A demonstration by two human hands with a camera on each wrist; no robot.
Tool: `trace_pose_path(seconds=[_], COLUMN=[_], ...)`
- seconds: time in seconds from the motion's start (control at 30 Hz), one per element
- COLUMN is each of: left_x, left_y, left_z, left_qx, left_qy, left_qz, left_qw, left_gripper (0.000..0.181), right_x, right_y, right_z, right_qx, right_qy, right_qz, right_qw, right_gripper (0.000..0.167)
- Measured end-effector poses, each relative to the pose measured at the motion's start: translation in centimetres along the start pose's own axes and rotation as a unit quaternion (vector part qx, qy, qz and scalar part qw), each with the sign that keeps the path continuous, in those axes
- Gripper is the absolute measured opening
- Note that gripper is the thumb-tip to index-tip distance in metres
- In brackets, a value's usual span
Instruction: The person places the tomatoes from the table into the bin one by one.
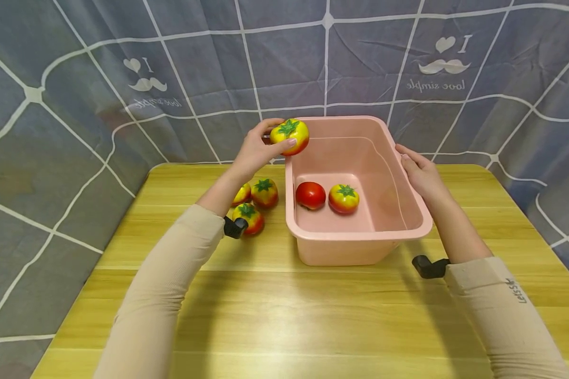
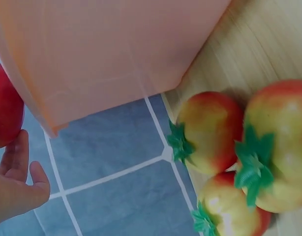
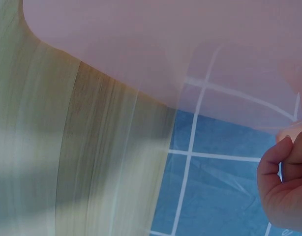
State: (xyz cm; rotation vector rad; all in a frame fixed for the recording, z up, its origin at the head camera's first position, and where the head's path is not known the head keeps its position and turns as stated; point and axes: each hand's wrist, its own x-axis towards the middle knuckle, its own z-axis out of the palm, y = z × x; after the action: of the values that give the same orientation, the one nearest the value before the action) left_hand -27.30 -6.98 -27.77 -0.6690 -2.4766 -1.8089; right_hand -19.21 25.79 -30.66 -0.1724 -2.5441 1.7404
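My left hand grips a yellow-and-red toy tomato with a green leaf top, just over the left rim of a pink plastic basin. On the basin's right rim, my right hand holds the edge with curled fingers, also seen in the right wrist view. Inside the basin lie a red tomato and a yellow-red tomato. Left of the basin sit three more tomatoes: one at the front, one at the back, and one partly hidden by my left arm.
The basin stands on a wooden table. Behind and beside the table hangs a grey-blue curtain with white lines. Black wrist mounts, one on the left wrist and one on the right, stick out from the sleeves.
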Motion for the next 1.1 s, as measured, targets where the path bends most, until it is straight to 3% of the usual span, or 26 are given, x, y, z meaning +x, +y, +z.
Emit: trace_pose_path(seconds=[0.17,0.37,0.9,1.1], left_x=[0.9,1.6,3.3,3.7], left_y=[0.4,0.5,0.2,0.2], left_z=[1.0,1.7,4.2,4.9], left_qx=[-0.01,0.009,0.062,0.14], left_qy=[0.0,-0.001,-0.016,0.001], left_qz=[-0.004,-0.01,0.014,0.025], left_qw=[0.9999,0.9999,0.9978,0.9898], left_gripper=[0.058,0.059,0.056,0.054], right_x=[0.0,0.0,0.0,-0.1], right_y=[0.0,0.0,0.0,-0.1], right_z=[0.0,0.0,0.0,0.0], right_qx=[0.0,0.001,0.006,0.004], right_qy=[-0.002,-0.001,0.0,0.001], right_qz=[0.001,0.003,0.003,0.006], right_qw=[1.0,1.0,1.0,1.0], right_gripper=[0.056,0.055,0.054,0.055])
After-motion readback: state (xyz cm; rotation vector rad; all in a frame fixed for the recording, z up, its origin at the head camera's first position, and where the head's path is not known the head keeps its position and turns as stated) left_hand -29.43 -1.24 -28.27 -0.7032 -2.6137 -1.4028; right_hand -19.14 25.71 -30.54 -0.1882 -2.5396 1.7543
